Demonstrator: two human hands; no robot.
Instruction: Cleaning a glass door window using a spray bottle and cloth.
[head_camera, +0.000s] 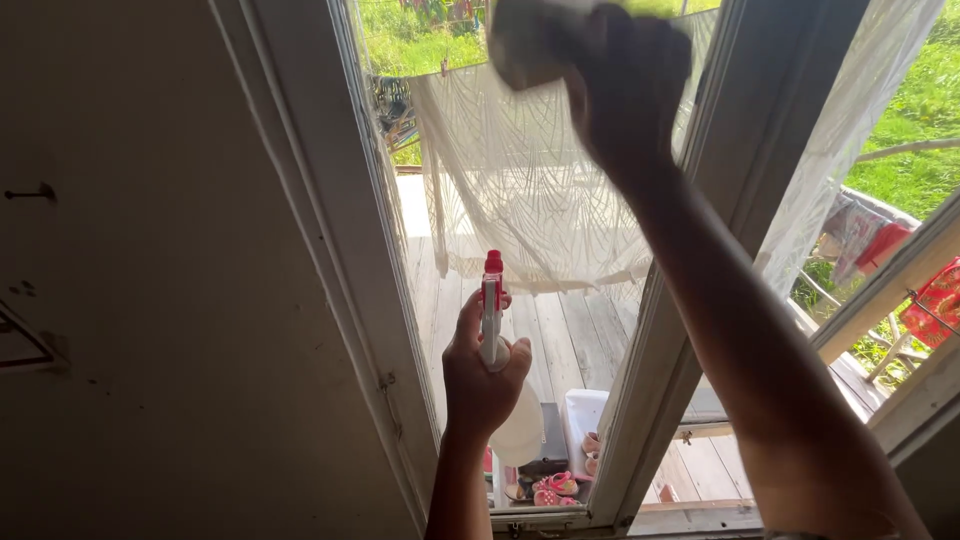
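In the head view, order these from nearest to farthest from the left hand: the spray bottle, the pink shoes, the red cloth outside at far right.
1. Spray bottle: gripped in the left hand.
2. Pink shoes: just below-right, outside the glass.
3. Red cloth: far right, outside.

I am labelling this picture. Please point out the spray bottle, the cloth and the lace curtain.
spray bottle (492, 300), head view, red and white nozzle head.
cloth (525, 40), head view, left part beside the hand.
lace curtain (520, 190), head view, middle of the fabric.

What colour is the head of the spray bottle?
Red, on the spray bottle in the left hand; head view.
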